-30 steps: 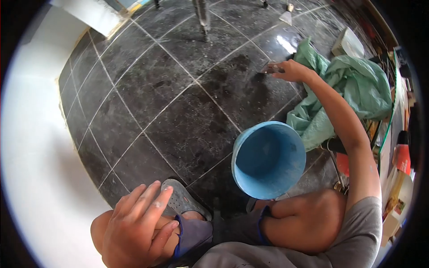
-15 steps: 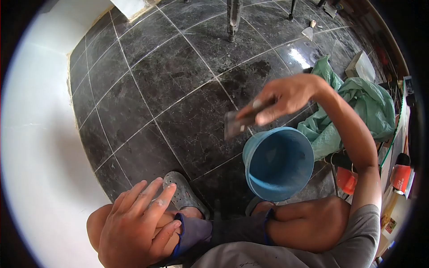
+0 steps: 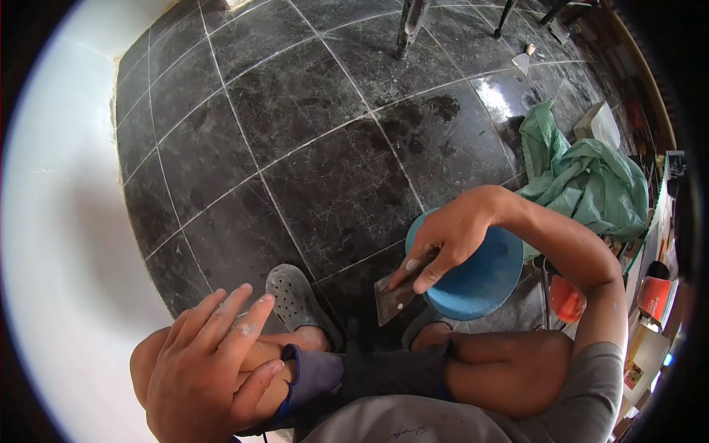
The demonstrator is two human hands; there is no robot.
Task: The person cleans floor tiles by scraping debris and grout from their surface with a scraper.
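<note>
My right hand (image 3: 456, 232) is closed round a putty knife (image 3: 391, 301), its wide, flat blade angled down to the left with a small white speck on it. Under that hand stands a blue bucket (image 3: 493, 277); hand and forearm hide part of its rim, and the blade is just left of it. My left hand (image 3: 210, 362) holds nothing; its fingers are apart, with whitish residue on them, and it lies over my left knee.
Dark floor tiles (image 3: 317, 177) with pale joints show wet patches. A white wall (image 3: 66, 244) rises on the left. At the right lie a green sheet (image 3: 591, 184), a pale block (image 3: 598, 125) and a red-labelled can (image 3: 654, 292). Farther back are another putty knife (image 3: 523, 60) and a dark furniture leg (image 3: 410, 29).
My right hand has moved down and toward me with the putty knife, from beyond the bucket to over its left rim. My left hand has shifted slightly left in view, still open.
</note>
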